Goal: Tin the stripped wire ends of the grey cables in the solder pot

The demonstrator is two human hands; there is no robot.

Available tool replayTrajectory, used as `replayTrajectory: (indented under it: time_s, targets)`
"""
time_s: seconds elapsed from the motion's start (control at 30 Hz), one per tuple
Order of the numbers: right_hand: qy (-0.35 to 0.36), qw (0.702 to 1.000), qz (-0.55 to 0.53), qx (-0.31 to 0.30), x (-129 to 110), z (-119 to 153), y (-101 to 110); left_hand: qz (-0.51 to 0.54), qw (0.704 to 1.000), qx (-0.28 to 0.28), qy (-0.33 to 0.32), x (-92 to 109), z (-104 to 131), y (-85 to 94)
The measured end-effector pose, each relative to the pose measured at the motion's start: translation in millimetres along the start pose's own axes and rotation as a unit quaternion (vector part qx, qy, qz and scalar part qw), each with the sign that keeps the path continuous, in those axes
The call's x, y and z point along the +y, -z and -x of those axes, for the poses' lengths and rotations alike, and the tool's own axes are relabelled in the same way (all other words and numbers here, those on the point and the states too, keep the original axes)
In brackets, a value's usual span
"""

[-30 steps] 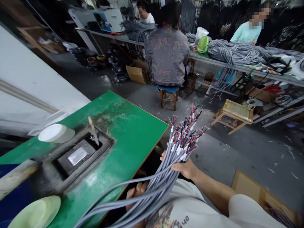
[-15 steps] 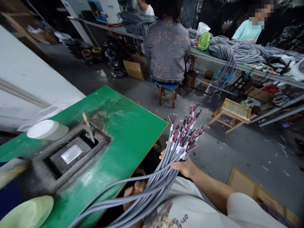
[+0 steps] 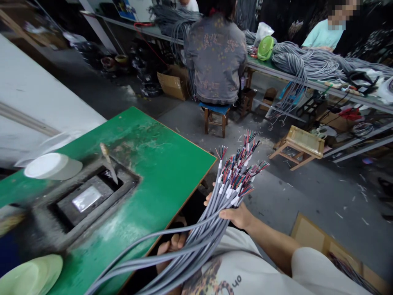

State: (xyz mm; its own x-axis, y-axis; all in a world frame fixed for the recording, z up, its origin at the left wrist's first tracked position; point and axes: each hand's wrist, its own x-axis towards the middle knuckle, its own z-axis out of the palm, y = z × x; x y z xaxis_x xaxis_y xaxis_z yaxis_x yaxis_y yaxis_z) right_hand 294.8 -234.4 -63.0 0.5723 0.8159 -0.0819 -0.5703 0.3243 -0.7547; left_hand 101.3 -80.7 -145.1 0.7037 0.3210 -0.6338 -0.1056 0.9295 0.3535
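Observation:
A thick bundle of grey cables point(image 3: 196, 246) lies across my lap, its stripped ends fanning out in red, blue, black and white wires. My right hand point(image 3: 236, 215) is closed around the bundle just below the white collars, thumb on top and fingertips showing on the far side. Lower down, my left hand point(image 3: 173, 246) curls around the bundle from beneath; the cables hide part of it. To the left stands the green table point(image 3: 162, 164), with a soldering pot point(image 3: 89, 200) sunk in it. A scraper with a wooden handle point(image 3: 109, 162) leans in the pot's opening.
A white cup point(image 3: 52, 166) and a pale green bowl point(image 3: 33, 274) stand on the table. Ahead, a person point(image 3: 215, 61) sits on a stool at a bench piled with grey cables point(image 3: 307, 61). A wooden stool point(image 3: 299, 143) and a cardboard box point(image 3: 310, 233) are at the right.
The view has shifted slightly, so the table and pot appear a little further left. Both hands keep their hold on the cable bundle.

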Motion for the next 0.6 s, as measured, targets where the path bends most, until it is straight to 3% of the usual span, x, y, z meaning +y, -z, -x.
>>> replayTrajectory:
  time_s: [0.43, 0.6]
  targets:
    - [-0.006, 1.0, -0.006, 0.004, -3.1, -2.4, -2.8, -0.035, 0.999, 0.003, -0.039, -5.9, -8.6, 13.1]
    - [-0.002, 1.0, 0.002, -0.002, -0.5, -3.3, -1.6, -0.136, 0.988, -0.012, -0.074, -5.2, -9.7, 11.4]
